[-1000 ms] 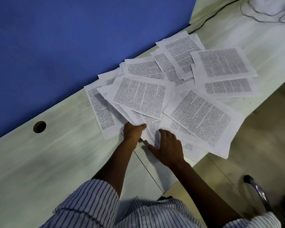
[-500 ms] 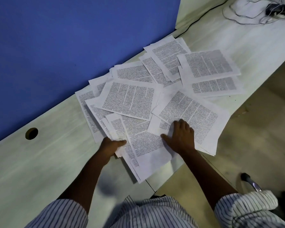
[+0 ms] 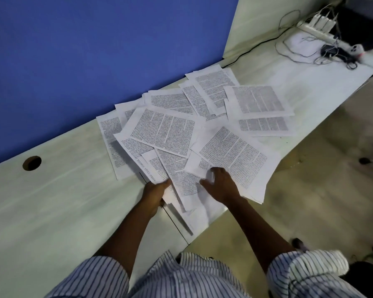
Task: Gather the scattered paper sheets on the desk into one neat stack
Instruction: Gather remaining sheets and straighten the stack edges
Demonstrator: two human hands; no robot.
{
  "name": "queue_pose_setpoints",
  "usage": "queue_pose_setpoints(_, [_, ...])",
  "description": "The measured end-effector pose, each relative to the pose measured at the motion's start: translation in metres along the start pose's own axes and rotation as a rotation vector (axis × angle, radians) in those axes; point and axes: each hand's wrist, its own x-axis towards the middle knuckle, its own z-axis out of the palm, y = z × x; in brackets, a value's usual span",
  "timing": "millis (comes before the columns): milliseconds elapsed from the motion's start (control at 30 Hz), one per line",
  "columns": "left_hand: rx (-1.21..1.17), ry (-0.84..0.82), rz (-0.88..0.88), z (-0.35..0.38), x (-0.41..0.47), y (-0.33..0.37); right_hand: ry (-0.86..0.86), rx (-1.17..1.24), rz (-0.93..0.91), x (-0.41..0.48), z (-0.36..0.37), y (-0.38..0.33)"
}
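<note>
Several printed paper sheets [image 3: 164, 130] lie overlapping in a loose fan across the pale desk [image 3: 52, 201], from the blue partition to the front edge. My left hand [image 3: 154, 193] grips the near corner of a few sheets [image 3: 181, 179] at the desk's front. My right hand [image 3: 221, 186] rests flat on a large sheet [image 3: 235, 155] that overhangs the desk's edge, with its fingers curled at that sheet's near corner. Further sheets [image 3: 256, 104] lie apart at the back right.
A blue partition [image 3: 95, 50] runs along the back of the desk. A round cable hole [image 3: 31, 163] sits at the left. A power strip with tangled cables [image 3: 319, 33] lies at the far right. Beyond the desk edge is bare floor [image 3: 310, 201].
My left hand has kept its hold on the near sheets and drawn them a little toward me. My right hand has slid back from the middle of the large sheet to its near corner.
</note>
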Motion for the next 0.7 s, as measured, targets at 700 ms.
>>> queue_pose_setpoints(700, [-0.185,-0.037,0.104,0.012,0.013,-0.019,0.140,-0.147,0.097,0.131,-0.116,0.093])
